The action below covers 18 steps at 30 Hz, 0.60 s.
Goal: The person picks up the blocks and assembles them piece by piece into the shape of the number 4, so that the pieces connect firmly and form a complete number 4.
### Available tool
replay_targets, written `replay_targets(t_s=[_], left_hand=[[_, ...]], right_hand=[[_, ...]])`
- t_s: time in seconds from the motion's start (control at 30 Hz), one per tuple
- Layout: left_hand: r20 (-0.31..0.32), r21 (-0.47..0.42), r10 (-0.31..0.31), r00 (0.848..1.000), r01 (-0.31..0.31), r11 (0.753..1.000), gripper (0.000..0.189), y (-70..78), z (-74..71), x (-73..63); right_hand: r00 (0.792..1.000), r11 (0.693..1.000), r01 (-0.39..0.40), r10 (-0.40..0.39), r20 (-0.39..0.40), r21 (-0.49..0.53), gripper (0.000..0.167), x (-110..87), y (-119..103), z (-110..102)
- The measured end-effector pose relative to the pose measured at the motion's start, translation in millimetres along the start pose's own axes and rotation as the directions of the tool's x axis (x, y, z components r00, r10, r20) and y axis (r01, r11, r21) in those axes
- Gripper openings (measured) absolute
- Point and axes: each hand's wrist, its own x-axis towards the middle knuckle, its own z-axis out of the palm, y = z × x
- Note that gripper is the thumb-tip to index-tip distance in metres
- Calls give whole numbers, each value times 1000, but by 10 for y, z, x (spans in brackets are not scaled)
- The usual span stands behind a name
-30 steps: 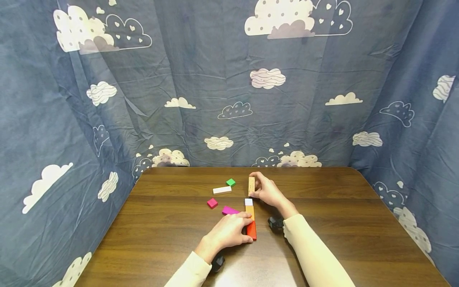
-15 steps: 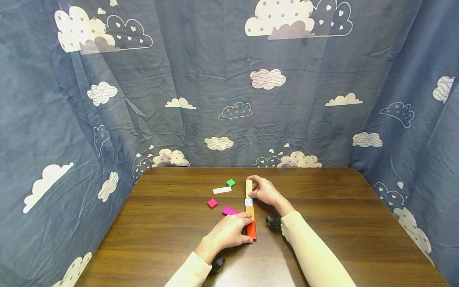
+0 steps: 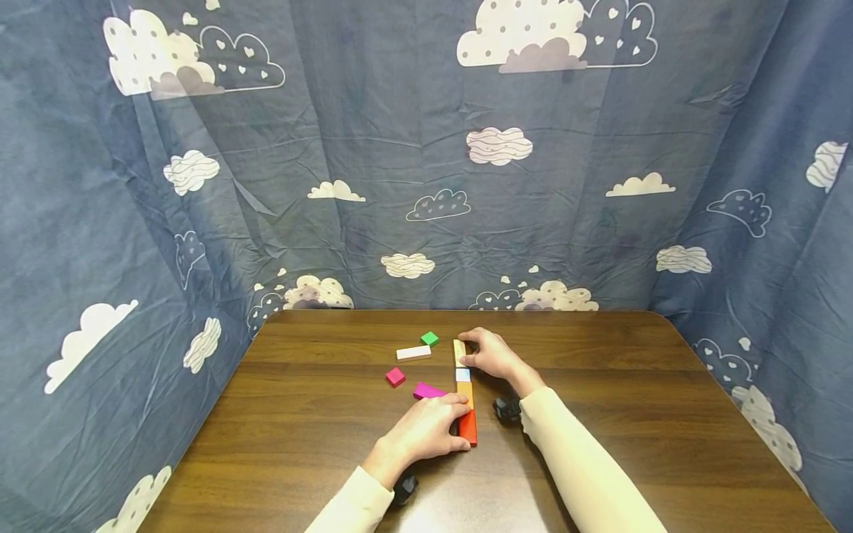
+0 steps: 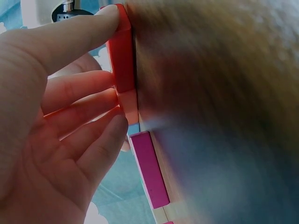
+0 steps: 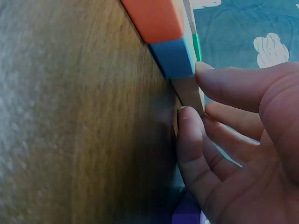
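Note:
On the wooden table a row of toy blocks runs away from me in the head view: red block (image 3: 469,431), orange block (image 3: 465,391), light blue block (image 3: 463,375) and plain wood-coloured block (image 3: 458,351). My left hand (image 3: 426,429) holds the red block, thumb at its near end, with fingers along the red and orange blocks' side. At the far end, my right hand (image 3: 496,356) grips the wood-coloured block between thumb and fingers. This block meets the light blue block (image 5: 174,57) in the right wrist view, tilted slightly left of the row. Fingers hide part of it.
Left of the row lie a magenta block (image 3: 426,391), a crimson square block (image 3: 395,377), a white block (image 3: 414,353) and a green block (image 3: 429,338). The magenta block is close to my left fingers. A purple object (image 5: 186,212) shows beyond my right hand. A cloud-patterned curtain (image 3: 386,222) stands behind the table.
My right hand has brought the wood-coloured block left and towards me, down to the far end of the light blue block. My left hand has stayed in place.

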Motion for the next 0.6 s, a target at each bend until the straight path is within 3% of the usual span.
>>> replay_targets(t_s=[0.6], left_hand=[[-1,2,-24,1000,24,1000,57,53,-22,15]], right_hand=[[1000,998,10,-11,-21,-58,51,-80,-23,5]])
